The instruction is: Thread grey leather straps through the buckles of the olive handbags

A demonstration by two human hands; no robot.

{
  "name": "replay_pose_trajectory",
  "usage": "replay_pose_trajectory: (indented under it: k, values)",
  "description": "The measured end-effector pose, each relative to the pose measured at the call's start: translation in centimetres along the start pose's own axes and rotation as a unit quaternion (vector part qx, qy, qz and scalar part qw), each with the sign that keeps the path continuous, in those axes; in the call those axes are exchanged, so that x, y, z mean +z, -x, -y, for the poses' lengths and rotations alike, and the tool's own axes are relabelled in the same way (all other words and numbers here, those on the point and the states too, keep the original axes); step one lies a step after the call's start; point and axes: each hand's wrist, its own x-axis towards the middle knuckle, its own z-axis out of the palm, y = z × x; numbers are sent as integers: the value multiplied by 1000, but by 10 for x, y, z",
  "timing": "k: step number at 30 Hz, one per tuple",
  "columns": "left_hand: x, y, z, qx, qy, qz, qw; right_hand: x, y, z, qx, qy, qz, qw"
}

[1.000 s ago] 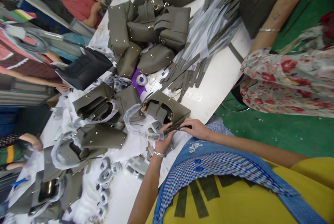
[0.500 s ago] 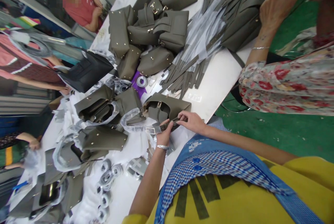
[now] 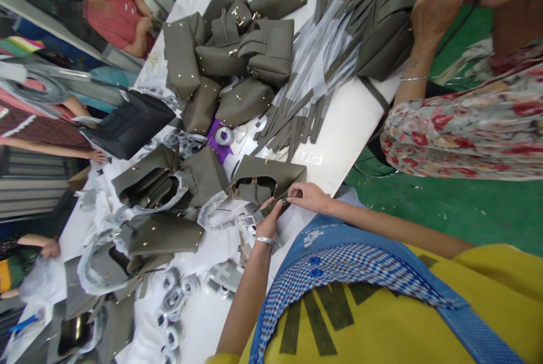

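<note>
An olive-grey handbag [image 3: 288, 172] lies on its side at the near edge of the table, its mouth facing me. My left hand [image 3: 270, 218] is closed on the bag's strap, thumb on top, at the near side of the opening. Right beside it, my right hand [image 3: 306, 196] pinches the same strap between thumb and fingertips. A buckle [image 3: 246, 220] and a plastic-wrapped handle [image 3: 212, 214] lie just left of my left hand. The small end of strap between my fingers is partly hidden.
Several olive handbags [image 3: 180, 64] are heaped on the white table [image 3: 331, 152], near a pile of grey straps [image 3: 314, 70]. Rolled straps [image 3: 172, 302] lie near left. A co-worker's hand [image 3: 436, 8] is busy at upper right; another person holds a black bag [image 3: 131, 121] across the table.
The view has shifted slightly, moving the table's things a little to the left. Both my hands stay at the strap, with only small finger movement.
</note>
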Motion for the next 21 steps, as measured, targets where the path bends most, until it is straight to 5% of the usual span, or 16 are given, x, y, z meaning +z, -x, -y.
replay_pose_trajectory:
  k: [9, 15, 21]
  values:
    - [-8, -4, 15, 52, -52, 11, 997, 8, 4, 1, -10, 62, -27, 998]
    - [-8, 0, 27, 96, -117, -34, 988, 12, 5, -4, -23, 63, -4, 998]
    - [-18, 27, -2, 176, -208, -2, 962, -9, 1, 6, -79, -14, 136, 987]
